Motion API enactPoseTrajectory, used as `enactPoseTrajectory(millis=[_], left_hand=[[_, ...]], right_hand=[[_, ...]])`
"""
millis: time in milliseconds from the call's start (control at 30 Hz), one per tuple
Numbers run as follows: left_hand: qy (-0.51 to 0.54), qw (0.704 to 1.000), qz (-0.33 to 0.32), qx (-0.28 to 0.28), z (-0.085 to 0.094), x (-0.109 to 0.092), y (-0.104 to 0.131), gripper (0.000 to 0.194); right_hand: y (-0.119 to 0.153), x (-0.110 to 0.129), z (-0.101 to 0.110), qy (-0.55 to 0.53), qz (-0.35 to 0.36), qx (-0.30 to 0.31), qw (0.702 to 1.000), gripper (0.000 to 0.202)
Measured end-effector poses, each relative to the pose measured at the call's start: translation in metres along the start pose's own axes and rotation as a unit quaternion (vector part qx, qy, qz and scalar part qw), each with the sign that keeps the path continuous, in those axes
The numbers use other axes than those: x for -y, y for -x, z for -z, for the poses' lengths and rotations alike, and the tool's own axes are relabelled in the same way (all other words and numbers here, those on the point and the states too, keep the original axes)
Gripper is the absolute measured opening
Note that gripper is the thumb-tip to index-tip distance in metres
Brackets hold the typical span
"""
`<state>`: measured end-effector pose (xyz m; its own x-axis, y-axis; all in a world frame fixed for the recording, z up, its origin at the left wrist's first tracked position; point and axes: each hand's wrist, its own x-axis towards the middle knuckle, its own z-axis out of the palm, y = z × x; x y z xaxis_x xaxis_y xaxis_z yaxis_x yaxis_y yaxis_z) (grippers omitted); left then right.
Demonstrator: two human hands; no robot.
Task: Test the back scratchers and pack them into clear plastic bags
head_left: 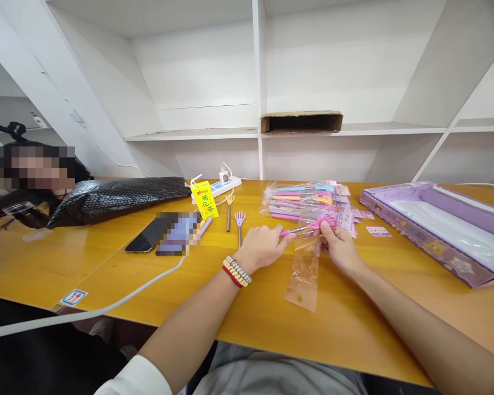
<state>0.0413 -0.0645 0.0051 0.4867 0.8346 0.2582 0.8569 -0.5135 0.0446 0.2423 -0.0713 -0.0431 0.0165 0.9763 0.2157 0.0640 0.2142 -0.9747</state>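
My left hand (264, 248) is closed around the handle end of a pink telescopic back scratcher (299, 230). At the scratcher's pink claw end, my right hand (338, 247) pinches with thumb and fingers. A clear plastic bag (302, 277) hangs down beneath the right fingers; whether they grip it too is partly hidden. Just behind both hands lies a pile of bagged back scratchers (300, 202) in several colours. Two unwrapped ones, an orange back scratcher (229, 213) and a purple back scratcher (239, 220), rest left of the pile.
On the right stands an open purple display box (448, 249), with a small card (377, 231) beside it. Leftward are two phones (142, 237), a yellow drink carton (205, 201), a power strip (224, 187), a white cable (140, 289) and a black bubble-wrap bag (127, 200) near another person.
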Motion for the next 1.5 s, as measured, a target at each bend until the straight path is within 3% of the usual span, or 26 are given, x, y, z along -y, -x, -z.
enactPoseTrajectory(millis=[667, 1500], left_hand=[[0.056, 0.998, -0.011, 0.002, -0.012, 0.006, -0.002, 0.057], [0.067, 0.998, -0.02, 0.004, -0.012, 0.008, -0.003, 0.054]], right_hand=[[0.0, -0.003, 0.005, 0.101, -0.007, 0.0, 0.995, 0.052], [-0.002, -0.006, 0.006, 0.089, -0.005, 0.015, 0.996, 0.052]])
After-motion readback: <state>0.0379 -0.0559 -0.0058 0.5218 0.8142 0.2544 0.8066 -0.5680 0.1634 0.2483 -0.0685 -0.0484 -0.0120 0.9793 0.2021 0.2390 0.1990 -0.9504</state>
